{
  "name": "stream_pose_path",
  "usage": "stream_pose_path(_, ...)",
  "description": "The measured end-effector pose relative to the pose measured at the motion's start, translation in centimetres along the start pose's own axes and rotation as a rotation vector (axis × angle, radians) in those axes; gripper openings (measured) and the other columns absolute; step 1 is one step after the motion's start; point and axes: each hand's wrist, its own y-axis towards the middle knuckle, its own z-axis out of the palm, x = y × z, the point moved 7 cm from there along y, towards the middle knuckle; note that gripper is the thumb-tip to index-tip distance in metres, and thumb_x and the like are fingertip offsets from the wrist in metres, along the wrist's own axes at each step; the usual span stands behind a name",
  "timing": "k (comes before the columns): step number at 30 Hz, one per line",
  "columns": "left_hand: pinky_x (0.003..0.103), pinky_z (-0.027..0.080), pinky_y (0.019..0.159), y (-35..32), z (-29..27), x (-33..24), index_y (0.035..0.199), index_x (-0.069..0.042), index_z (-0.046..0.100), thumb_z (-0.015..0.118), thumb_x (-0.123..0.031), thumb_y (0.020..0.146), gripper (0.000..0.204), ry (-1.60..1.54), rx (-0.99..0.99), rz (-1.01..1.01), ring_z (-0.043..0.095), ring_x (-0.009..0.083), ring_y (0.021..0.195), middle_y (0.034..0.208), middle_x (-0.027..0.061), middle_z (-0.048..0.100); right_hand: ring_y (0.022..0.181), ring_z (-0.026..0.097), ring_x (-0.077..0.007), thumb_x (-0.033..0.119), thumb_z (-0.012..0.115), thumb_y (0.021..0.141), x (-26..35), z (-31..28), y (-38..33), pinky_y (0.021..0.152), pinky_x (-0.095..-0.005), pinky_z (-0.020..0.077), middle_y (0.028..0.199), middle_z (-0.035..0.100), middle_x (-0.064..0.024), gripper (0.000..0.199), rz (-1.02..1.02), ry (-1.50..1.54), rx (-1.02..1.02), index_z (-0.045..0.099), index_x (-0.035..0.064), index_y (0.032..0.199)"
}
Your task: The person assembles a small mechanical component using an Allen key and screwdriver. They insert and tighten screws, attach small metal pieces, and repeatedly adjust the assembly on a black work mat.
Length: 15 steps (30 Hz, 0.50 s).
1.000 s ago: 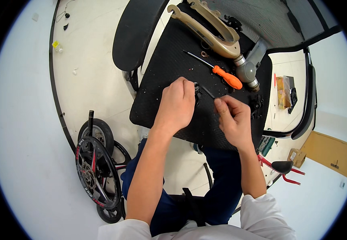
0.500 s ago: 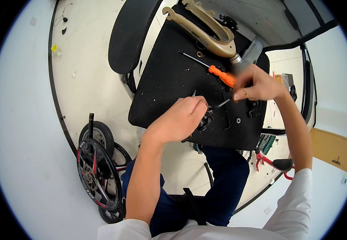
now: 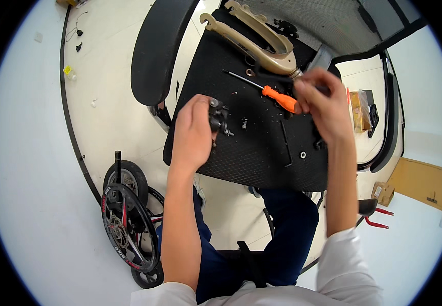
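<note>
My left hand (image 3: 193, 133), over the left side of the black chair seat (image 3: 251, 158), is closed on a small black metal part (image 3: 218, 121) with silver bolts. A small silver bolt (image 3: 244, 123) lies on the seat beside it. My right hand (image 3: 323, 99), raised over the seat's right side, grips a dark, thin hex key (image 3: 274, 77), smeared by motion. Close to that hand lies a screwdriver (image 3: 280, 99) with an orange handle. A second, L-shaped hex key (image 3: 286, 145) and a nut (image 3: 303, 155) rest nearer me.
A gold bicycle fork (image 3: 277, 61) lies across the seat's far part, near a copper-coloured ring (image 3: 250, 72). The chair's armrest (image 3: 160, 51) rises at left. Bicycle wheels (image 3: 124, 229) stand on the floor at lower left. A cardboard box (image 3: 383, 194) sits at right.
My left hand has moved left with the black part, exposing the bolt on the seat. My right hand has drawn the hex key away from the part and swung it up toward the fork.
</note>
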Motion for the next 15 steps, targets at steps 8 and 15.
stream_pose_path(8, 0.025, 0.040, 0.055, 0.0, 1.2, 0.3, 0.097, -0.002, 0.058, 0.040, -0.031, 0.100, 0.034, 0.019, 0.000, -0.003, 0.048, 0.0091, 0.057, 0.068, 0.0025, 0.052, 0.069, 0.063, -0.0108, 0.011, 0.065, 0.093, -3.9, 2.0, -3.8, 0.069, -0.0260, 0.0523, 0.081, 0.067, -0.0076, 0.018, 0.001, -0.011, -0.134, 0.069, -0.0053, 0.098)
stream_pose_path(15, 0.025, 0.043, 0.058, -0.2, 2.1, -0.1, 0.101, -0.001, 0.056, 0.037, -0.029, 0.103, 0.034, 0.152, -0.007, 0.098, 0.051, 0.0089, 0.061, 0.072, 0.0023, 0.055, 0.067, 0.060, -0.0284, 0.016, 0.053, 0.098, -3.2, 5.2, -4.9, 0.064, -0.0357, 0.0456, 0.073, 0.059, -0.0178, 0.022, -0.036, -0.550, 0.084, 0.059, -0.0044, 0.096)
